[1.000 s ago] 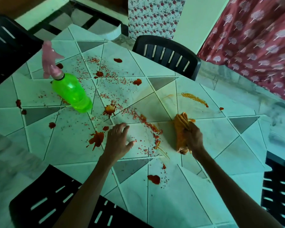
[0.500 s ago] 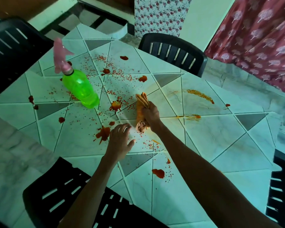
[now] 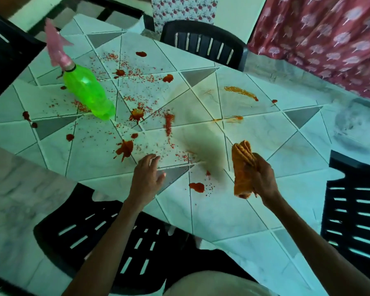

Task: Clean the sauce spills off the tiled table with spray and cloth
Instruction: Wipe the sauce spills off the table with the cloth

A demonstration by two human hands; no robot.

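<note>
I can read no words, brands or numbers here; the green spray bottle (image 3: 88,96) seems unlabelled, though it's blurred.

**Counts on and around the desk**

One tiled desk (image 3: 265,146) is carrying one green spray bottle (image 3: 88,94) and one orange cloth (image 3: 242,167). Two hands are showing: the left hand (image 3: 146,178) and the right hand (image 3: 263,178). Four black chairs are standing around: far (image 3: 203,44), right (image 3: 355,210), near (image 3: 107,233), left (image 3: 2,50).

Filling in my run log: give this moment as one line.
right hand: grips orange cloth | left hand: open on table | spray bottle: untouched | sauce: remains
</note>
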